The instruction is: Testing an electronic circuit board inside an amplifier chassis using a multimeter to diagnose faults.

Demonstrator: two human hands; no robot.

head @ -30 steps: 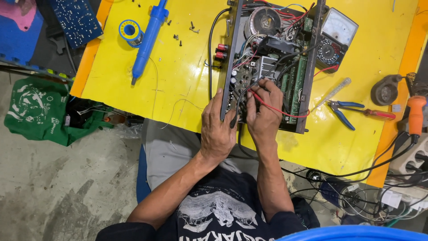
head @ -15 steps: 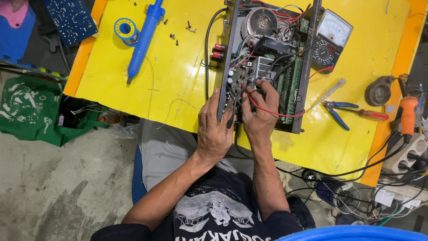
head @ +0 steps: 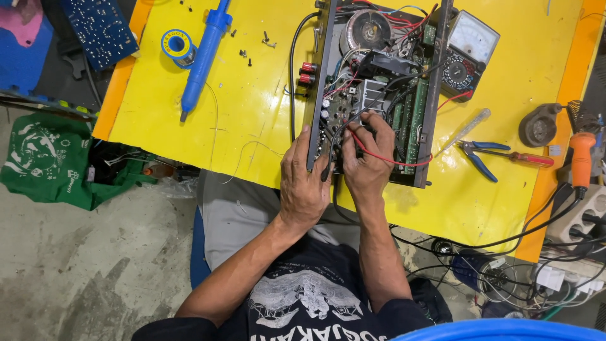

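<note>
While the opened amplifier chassis (head: 372, 95) lies with its long axis running away from the person, the left hand (head: 303, 183) clamps its near-left wall, fingers curled over the edge. Just beside it, the right hand (head: 366, 161) reaches inside, fingertips pinching a red wire (head: 379, 158) over the circuit board.

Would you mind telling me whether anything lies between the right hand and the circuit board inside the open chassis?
Yes: a red wire and black wires cross over the board beside and under the right hand's fingers. The left hand grips the chassis wall, clear of the board.
</note>
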